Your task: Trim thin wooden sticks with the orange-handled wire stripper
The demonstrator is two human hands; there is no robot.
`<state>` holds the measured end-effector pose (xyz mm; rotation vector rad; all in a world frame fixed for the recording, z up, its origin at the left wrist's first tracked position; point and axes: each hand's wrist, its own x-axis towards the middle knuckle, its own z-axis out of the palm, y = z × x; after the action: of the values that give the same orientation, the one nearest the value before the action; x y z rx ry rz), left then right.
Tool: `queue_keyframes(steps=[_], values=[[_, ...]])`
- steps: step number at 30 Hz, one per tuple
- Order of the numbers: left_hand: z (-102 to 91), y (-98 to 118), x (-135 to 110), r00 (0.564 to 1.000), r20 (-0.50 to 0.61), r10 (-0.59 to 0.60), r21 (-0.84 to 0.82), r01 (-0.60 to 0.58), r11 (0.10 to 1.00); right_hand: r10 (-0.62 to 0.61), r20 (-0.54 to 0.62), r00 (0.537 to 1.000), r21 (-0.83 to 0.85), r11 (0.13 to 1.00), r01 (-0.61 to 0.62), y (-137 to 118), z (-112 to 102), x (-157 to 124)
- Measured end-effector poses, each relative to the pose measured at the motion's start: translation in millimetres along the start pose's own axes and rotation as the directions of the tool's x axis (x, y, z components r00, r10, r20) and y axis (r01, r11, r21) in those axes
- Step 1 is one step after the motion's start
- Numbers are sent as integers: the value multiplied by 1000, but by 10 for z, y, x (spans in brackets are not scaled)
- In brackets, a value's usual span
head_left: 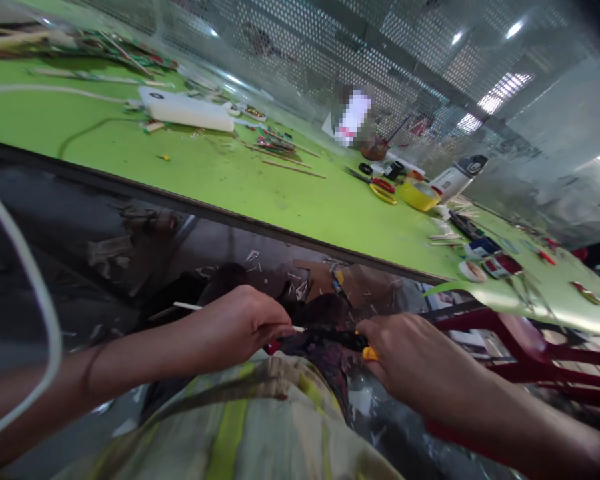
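Note:
My left hand is closed in a pinch around a thin pale stick that runs out past my wrist to the left and pokes out at my fingertips. My right hand is closed around a tool with a yellow and black handle, its dark front part pointing toward the stick's tip. Both hands meet low over my lap, below the edge of the green table. My patterned clothing lies under them.
On the green table lie a white box, loose sticks, red-handled scissors, yellow tape rolls, small tape rolls and a white bottle. A red chair frame stands at right. A white cable hangs at left.

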<state>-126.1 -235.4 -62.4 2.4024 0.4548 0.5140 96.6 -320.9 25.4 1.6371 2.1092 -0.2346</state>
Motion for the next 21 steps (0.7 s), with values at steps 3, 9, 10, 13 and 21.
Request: queue_keyframes(steps=[3, 9, 10, 13, 21], values=[[31, 32, -71, 988, -107, 112, 221, -86, 972, -3, 39, 999, 160, 987, -3, 48, -18, 24], [-32, 108, -140, 956, -12, 293, 471, -253, 845, -166, 313, 935, 645, 760, -81, 83, -103, 66], [-45, 109, -128, 952, 2, 305, 477, -269, 837, -188, 338, 922, 676, 730, -100, 81, -107, 72], [-68, 95, -70, 962, 31, 272, 450, -256, 855, -138, 337, 931, 621, 776, -110, 89, -87, 85], [-19, -49, 28, 986, 129, -109, 38, 105, 994, 3, 113, 994, 137, 990, -19, 34, 7, 75]])
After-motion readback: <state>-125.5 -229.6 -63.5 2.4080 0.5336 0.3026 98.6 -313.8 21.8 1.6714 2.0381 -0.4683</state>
